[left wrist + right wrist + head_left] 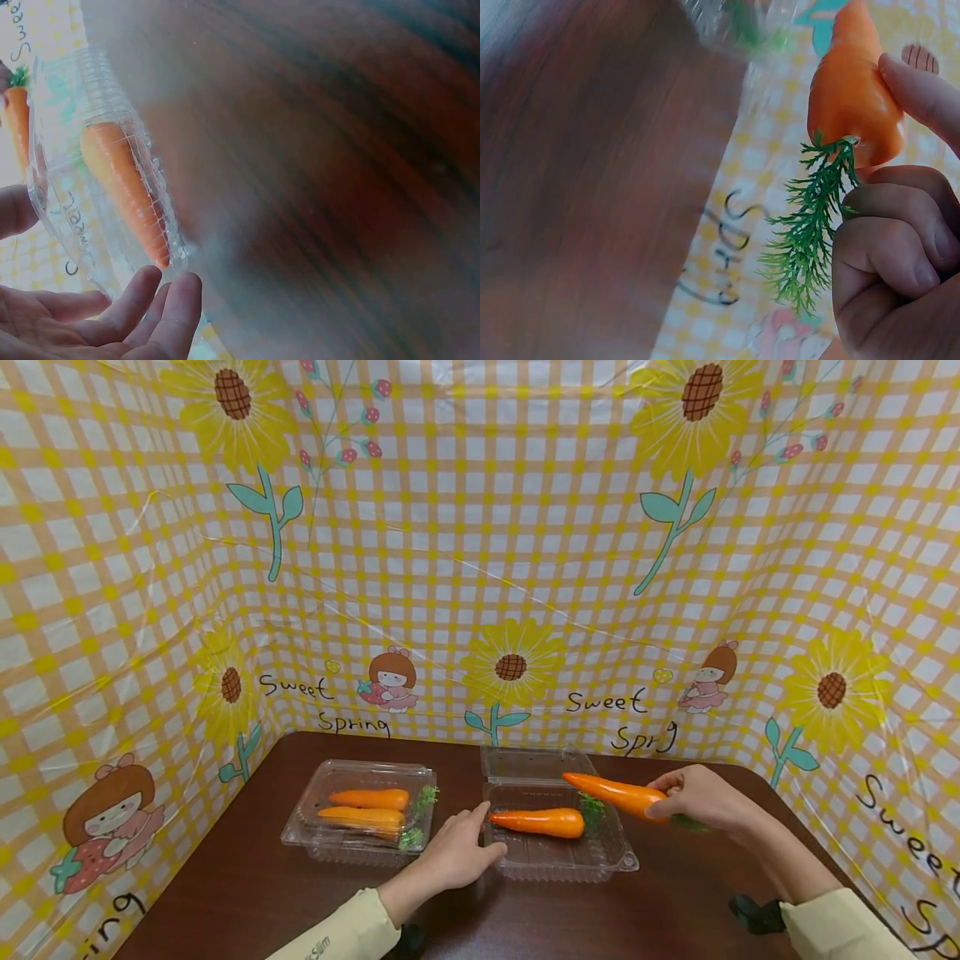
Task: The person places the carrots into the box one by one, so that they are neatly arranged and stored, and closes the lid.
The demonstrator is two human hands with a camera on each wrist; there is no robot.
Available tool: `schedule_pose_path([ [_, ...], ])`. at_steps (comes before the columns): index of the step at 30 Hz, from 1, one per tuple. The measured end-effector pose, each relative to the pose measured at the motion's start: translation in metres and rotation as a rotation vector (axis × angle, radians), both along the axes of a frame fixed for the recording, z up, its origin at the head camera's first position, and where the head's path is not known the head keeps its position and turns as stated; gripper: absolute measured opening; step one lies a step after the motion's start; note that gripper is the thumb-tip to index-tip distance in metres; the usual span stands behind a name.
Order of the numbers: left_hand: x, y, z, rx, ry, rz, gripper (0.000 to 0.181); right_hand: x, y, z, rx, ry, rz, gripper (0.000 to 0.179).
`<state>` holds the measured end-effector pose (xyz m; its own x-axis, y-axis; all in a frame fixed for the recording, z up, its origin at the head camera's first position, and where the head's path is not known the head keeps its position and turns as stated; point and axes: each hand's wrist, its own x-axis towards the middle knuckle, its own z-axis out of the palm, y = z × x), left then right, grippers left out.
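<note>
My right hand (701,795) pinches an orange carrot (611,792) near its thick end, tip pointing left, above the right side of an open clear plastic box (540,858). Green leaves (810,225) hang from that carrot in the right wrist view. Inside the box lies another carrot (543,822), its tip to the left and its greens (592,808) to the right. My left hand (461,850) is at the box's left edge, fingers extended and thumb apart, holding nothing. In the left wrist view its fingertips (184,289) are right by the box wall.
A second clear box (300,837) with its lid down stands to the left, with two carrots (367,817) inside. The open box's lid (532,763) lies back toward the checkered cloth (450,568) that surrounds the dark brown table (240,877).
</note>
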<state>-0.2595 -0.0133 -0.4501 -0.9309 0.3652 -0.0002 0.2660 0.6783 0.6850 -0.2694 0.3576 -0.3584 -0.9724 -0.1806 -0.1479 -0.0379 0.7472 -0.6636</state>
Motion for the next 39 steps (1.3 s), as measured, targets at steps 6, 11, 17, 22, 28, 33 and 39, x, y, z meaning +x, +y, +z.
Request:
schedule_pose_path([
  [6,-0.001,0.000,0.000,-0.006,-0.001,0.001,0.076,-0.004,-0.032,0.002,-0.001,-0.008,0.071,0.043],
  [11,-0.001,0.000,0.000,-0.012,0.000,0.005,0.076,-0.010,-0.051,-0.004,-0.005,-0.011,0.134,0.042],
  [17,-0.002,0.000,-0.001,-0.015,0.006,0.003,0.076,-0.015,-0.071,-0.014,0.015,-0.027,0.189,0.047],
  [22,-0.002,0.000,0.000,-0.021,0.017,0.006,0.076,-0.018,-0.086,-0.025,0.064,-0.008,0.243,0.044],
  [28,-0.001,0.001,0.001,-0.018,-0.003,0.008,0.077,-0.019,-0.098,-0.041,0.159,0.024,0.264,0.043],
  [33,0.001,0.000,0.002,-0.014,-0.009,0.009,0.077,-0.019,-0.104,-0.051,0.209,0.017,0.208,0.043],
  [39,0.000,0.002,0.003,-0.016,-0.008,0.020,0.076,-0.020,-0.106,-0.058,0.245,0.007,0.233,0.040],
])
